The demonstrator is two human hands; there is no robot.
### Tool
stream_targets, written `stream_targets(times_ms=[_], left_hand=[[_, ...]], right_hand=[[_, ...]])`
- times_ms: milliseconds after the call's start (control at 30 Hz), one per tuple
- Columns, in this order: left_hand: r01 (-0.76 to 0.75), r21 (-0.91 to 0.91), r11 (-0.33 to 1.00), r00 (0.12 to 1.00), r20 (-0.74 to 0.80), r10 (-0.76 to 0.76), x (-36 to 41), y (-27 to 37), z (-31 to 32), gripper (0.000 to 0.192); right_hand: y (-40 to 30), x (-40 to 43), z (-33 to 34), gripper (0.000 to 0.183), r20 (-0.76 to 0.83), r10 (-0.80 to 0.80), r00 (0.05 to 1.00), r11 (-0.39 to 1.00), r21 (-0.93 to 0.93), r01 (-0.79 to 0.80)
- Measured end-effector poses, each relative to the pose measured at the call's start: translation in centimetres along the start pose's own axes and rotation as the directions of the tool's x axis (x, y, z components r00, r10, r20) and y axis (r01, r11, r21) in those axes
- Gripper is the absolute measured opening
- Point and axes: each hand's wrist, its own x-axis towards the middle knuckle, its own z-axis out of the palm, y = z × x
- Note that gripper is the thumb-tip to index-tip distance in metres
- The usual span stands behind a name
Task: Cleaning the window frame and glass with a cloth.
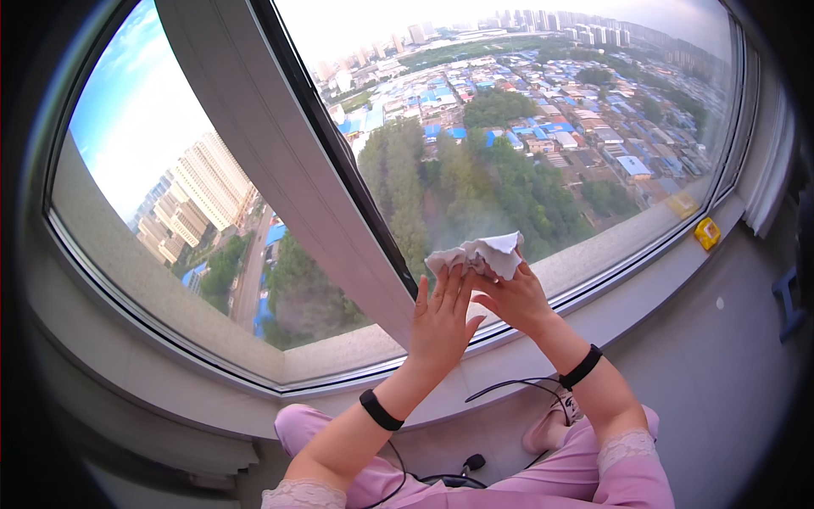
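Observation:
A crumpled white cloth [475, 253] lies against the lower part of the large window pane [509, 159]. My left hand [443, 318] has its fingers extended upward over the cloth's lower left edge, pressing it towards the glass, with the thumb out to the side. On the cloth's right part, my right hand [514, 299] has its fingers partly hidden behind a raised fold. Both hands are close together, fingers nearly meeting at the cloth. A hazy smear shows on the glass just above it.
A thick window mullion [280, 159] divides this pane from a left pane [210, 223]. Below runs the sill [610, 315], with a yellow object [707, 233] at its right end. A black cable [509, 382] loops near my knees. A blue item [788, 304] stands at far right.

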Motion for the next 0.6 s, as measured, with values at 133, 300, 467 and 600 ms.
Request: stream_targets(times_ms=[133,300,467,600], left_hand=[[0.039,0.007,0.999,0.992,-0.118,-0.038,3.1,-1.2,-4.0,0.083],[0.033,-0.005,0.999,0.963,-0.266,-0.033,6.6,-2.5,-7.7,0.086],[0.040,-0.010,0.999,0.955,-0.295,-0.041,7.8,-3.0,-8.8,0.088],[0.050,-0.010,0.999,0.947,-0.317,-0.051,7.1,-3.0,-7.3,0.089]], right_hand=[[-0.7,4.6,-2.7,0.054,-0.134,-0.011,0.991,1.000,0.025,0.015],[-2.3,9.2,-5.8,0.055,-0.219,0.064,0.974,0.994,0.105,-0.042],[-2.7,11.0,-6.3,0.057,-0.308,0.094,0.947,0.994,0.089,-0.069],[-2.7,10.3,-5.4,0.056,-0.285,0.119,0.951,0.993,0.044,-0.111]])
